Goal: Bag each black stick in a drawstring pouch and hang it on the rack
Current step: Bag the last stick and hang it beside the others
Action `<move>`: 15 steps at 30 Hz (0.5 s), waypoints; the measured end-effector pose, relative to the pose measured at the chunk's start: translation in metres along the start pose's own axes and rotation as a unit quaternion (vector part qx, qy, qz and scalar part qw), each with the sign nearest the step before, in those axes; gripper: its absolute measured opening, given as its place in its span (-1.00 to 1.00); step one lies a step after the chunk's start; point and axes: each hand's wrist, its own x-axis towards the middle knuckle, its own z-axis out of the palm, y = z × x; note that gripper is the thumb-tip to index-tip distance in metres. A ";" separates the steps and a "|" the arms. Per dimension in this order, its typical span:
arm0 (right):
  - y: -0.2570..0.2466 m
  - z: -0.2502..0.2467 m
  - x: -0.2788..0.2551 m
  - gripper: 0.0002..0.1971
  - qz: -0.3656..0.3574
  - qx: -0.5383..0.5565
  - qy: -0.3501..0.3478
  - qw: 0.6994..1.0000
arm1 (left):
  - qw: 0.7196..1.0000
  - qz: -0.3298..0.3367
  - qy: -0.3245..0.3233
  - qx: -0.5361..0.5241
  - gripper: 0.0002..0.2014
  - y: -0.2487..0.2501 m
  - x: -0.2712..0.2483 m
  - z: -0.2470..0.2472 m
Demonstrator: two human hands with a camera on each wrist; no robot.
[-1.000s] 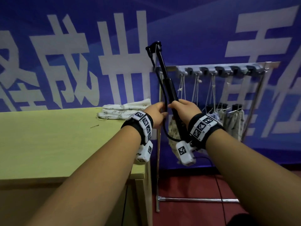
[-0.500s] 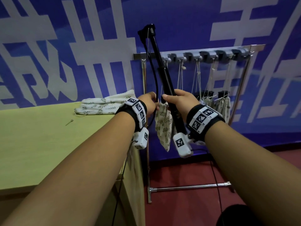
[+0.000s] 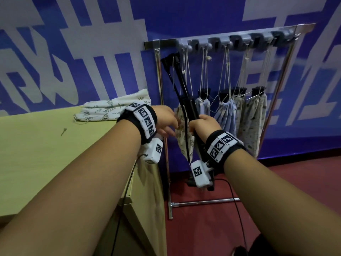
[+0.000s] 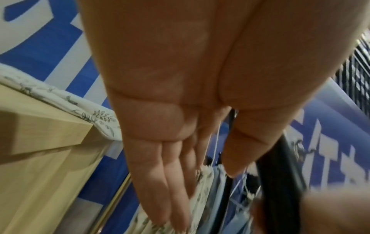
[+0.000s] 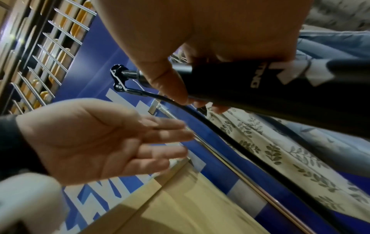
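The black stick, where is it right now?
In the head view the black stick leans centre-frame before the rack, gripped by the right hand, left hand open beside it.

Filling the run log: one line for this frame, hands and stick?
right hand: grips black stick, tilted | left hand: open, off stick, beside leaf-print pouch | rack: bagged pouches hanging

To my left stands a pale yellow-green table (image 3: 46, 145). At its far corner lies a small pile of leaf-print cloth pouches (image 3: 114, 106), reaching the edge. A tiny dark pin-like thing (image 3: 63, 131) lies alone nearer the middle. Past the table's end, the metal rack (image 3: 167, 163) stands on the dark red floor (image 3: 276, 182), its foot bar flat on it.
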 end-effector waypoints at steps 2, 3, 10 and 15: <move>0.010 0.002 0.003 -0.90 0.009 -0.008 0.000 1.000 | 0.994 0.002 0.048 -0.094 -0.68 0.001 0.006 -0.009; 0.015 0.003 0.004 -0.89 0.012 -0.010 0.000 1.000 | 0.984 0.017 0.075 -0.158 -0.58 0.001 0.011 -0.014; 0.048 0.014 0.012 -0.90 0.026 -0.030 -0.010 0.999 | 0.924 0.227 0.210 -0.225 -0.08 -0.020 0.030 -0.018; 0.068 0.018 0.015 -0.83 0.040 -0.009 -0.004 0.999 | 0.911 0.254 0.196 -0.259 -0.47 -0.031 0.039 -0.012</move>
